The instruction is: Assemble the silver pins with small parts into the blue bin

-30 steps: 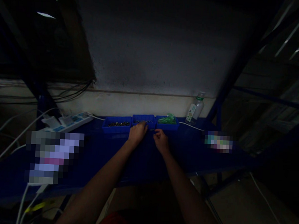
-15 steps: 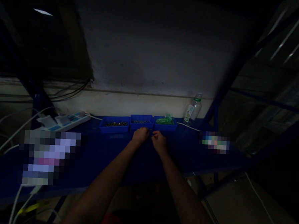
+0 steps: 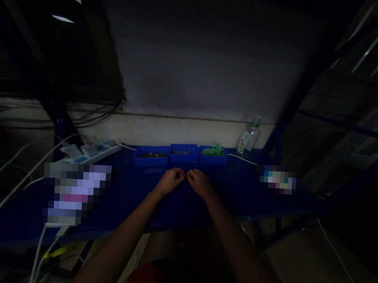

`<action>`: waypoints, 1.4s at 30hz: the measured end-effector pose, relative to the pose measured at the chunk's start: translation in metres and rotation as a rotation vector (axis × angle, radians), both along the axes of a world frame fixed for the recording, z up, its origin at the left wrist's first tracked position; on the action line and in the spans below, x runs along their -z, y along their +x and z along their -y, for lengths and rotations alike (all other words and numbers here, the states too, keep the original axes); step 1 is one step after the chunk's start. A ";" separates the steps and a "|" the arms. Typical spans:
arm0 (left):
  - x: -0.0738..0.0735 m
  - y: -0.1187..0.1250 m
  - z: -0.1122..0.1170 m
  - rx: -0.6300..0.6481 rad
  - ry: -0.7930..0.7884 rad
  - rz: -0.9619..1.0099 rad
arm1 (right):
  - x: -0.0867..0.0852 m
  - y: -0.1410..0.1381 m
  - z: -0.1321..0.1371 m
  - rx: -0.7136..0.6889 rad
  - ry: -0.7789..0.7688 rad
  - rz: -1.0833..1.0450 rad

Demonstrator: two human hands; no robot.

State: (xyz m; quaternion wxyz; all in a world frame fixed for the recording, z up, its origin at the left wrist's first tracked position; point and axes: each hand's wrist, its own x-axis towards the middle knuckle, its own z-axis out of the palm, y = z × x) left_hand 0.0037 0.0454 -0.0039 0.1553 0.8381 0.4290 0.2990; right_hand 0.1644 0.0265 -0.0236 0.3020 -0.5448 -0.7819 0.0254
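Observation:
My left hand (image 3: pixel 171 180) and my right hand (image 3: pixel 199 182) meet fingertip to fingertip above the blue table (image 3: pixel 122 197). Both are closed in a pinch around something tiny between them, too small and dark to name. Just beyond them stand three blue bins in a row. The left bin (image 3: pixel 150 161) holds small brassy metal pieces (image 3: pixel 153 155). Thin silvery pieces (image 3: pixel 182 152) lie in the middle bin (image 3: pixel 184 158). In the right bin (image 3: pixel 213 159) is a heap of green plastic pieces or bags (image 3: pixel 214 151).
A clear plastic bottle (image 3: pixel 248 138) stands at the back right. On the left, a white power strip (image 3: pixel 101 152) with plugs and white cables (image 3: pixel 39 252) lies near a blurred-out object (image 3: pixel 81 191). Another blurred item (image 3: pixel 278 180) is at the right. Blue frame posts rise at both sides.
My hands have drawn back from the bins towards me and come together, their fingertips now meeting. The view has shifted slightly, so the surroundings sit further right.

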 end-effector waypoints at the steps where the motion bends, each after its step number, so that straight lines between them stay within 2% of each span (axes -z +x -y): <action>1: 0.000 0.000 0.000 0.011 -0.005 0.030 | 0.000 0.000 0.000 -0.012 0.003 0.005; 9: 0.006 -0.002 -0.006 0.081 -0.106 0.191 | 0.002 0.001 -0.004 -0.064 -0.007 0.007; 14: 0.004 -0.002 -0.005 0.095 -0.118 0.245 | 0.004 0.001 -0.005 -0.064 -0.012 0.008; 17: 0.001 -0.002 -0.003 0.037 -0.087 0.300 | 0.003 0.002 -0.006 -0.085 -0.028 -0.105; 20: 0.001 -0.001 -0.002 -0.010 -0.076 0.267 | 0.000 0.002 -0.005 -0.103 -0.039 -0.278; 23: 0.001 -0.001 -0.001 0.051 -0.080 0.194 | -0.002 0.003 -0.002 -0.127 -0.065 -0.371; 26: 0.001 0.000 -0.001 0.127 -0.066 0.152 | -0.004 0.003 0.000 -0.134 -0.101 -0.370; 29: 0.000 0.000 0.000 0.151 -0.055 0.126 | -0.004 0.004 0.000 -0.132 -0.119 -0.370; 36: 0.001 -0.001 -0.002 0.075 -0.088 0.166 | -0.002 0.005 -0.005 -0.097 -0.125 -0.447; 42: -0.001 -0.001 -0.002 0.050 -0.088 0.217 | -0.001 0.003 -0.003 -0.133 -0.122 -0.267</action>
